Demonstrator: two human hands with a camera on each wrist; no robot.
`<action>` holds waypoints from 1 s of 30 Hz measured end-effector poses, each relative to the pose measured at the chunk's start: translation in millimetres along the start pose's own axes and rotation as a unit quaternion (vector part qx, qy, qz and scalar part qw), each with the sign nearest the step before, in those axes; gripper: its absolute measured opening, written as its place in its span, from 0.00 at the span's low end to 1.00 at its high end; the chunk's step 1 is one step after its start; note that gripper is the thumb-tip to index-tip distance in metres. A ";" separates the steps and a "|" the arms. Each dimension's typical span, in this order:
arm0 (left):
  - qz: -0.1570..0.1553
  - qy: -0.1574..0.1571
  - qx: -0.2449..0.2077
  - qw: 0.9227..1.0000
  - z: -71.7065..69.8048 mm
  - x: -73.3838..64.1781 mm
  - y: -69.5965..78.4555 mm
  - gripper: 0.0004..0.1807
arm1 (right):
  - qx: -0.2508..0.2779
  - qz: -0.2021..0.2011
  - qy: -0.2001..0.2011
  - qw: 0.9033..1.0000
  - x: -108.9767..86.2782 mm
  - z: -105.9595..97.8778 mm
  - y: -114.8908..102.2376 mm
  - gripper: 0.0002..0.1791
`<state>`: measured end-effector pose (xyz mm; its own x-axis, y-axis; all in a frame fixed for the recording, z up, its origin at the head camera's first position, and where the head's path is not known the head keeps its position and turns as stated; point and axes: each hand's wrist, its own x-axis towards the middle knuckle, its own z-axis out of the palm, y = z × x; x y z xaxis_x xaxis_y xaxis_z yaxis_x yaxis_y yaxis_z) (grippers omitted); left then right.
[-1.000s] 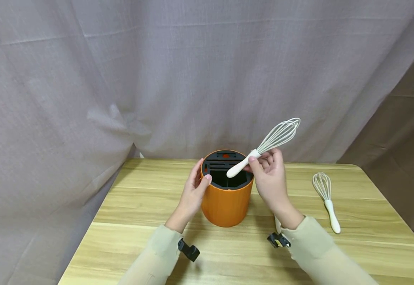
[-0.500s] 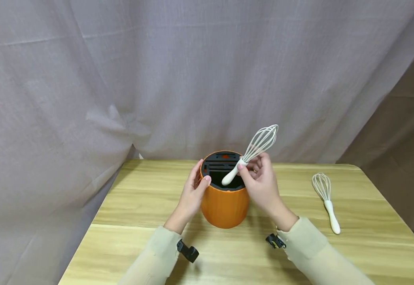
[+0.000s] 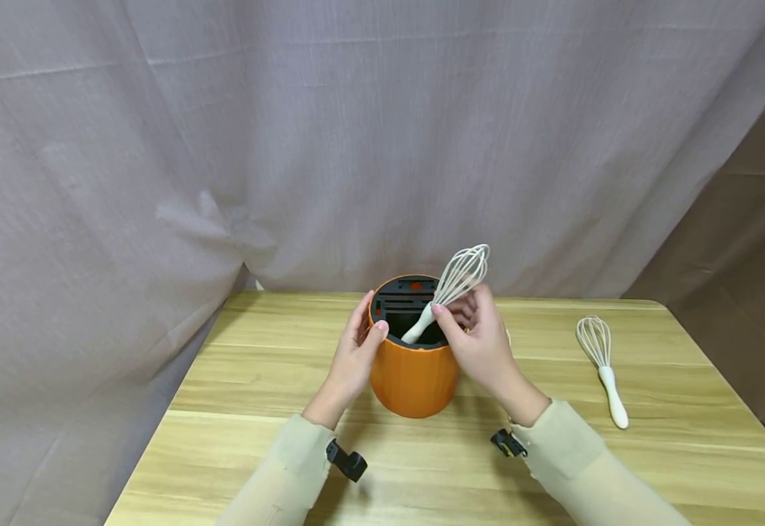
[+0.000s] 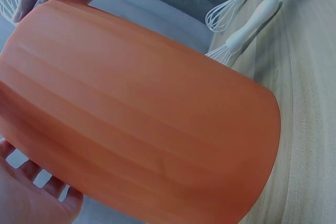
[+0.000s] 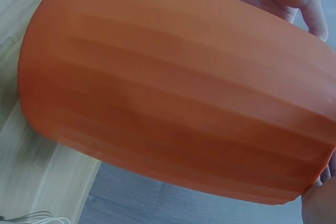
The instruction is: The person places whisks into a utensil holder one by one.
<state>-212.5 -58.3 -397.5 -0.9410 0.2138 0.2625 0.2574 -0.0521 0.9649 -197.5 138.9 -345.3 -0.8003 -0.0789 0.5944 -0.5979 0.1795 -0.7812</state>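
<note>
An orange round utensil holder (image 3: 415,383) with a slotted black insert (image 3: 405,299) stands upright on the table. My left hand (image 3: 354,354) grips its left side, thumb at the rim and fingers along the wall. A white whisk (image 3: 462,274) is pinched by my right hand (image 3: 484,351) where the handle meets the wires. It tilts with the wires up and right, and its handle end dips into the insert's large front opening. In the left wrist view the holder's wall (image 4: 142,108) fills most of the picture.
A second white whisk (image 3: 609,387) lies on the wooden table (image 3: 237,409) to the right. Another whisk (image 4: 254,22) on the table is mostly hidden behind my right arm in the head view. A grey curtain (image 3: 382,146) hangs behind the table.
My right hand has brought the whisk left and down, and its handle end has gone from above the holder into the opening. The left hand has stayed on the holder.
</note>
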 end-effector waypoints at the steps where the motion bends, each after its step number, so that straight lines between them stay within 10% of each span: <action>1: 0.001 0.000 0.000 1.000 0.1 0.2 -0.1 0.32 | -0.005 0.001 -0.002 1.000 -0.2 0.1 -0.3 0.24; 30: 0.022 -0.001 -0.027 0.999 2.1 1.9 -2.4 0.32 | -0.021 -0.085 -0.020 0.996 -5.3 -3.6 5.3 0.36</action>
<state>-214.4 -55.7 -399.4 -0.9282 0.2125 0.3053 0.2869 -0.1134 0.9512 -196.2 143.8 -351.9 -0.6899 -0.1500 0.7082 -0.7226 0.2014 -0.6613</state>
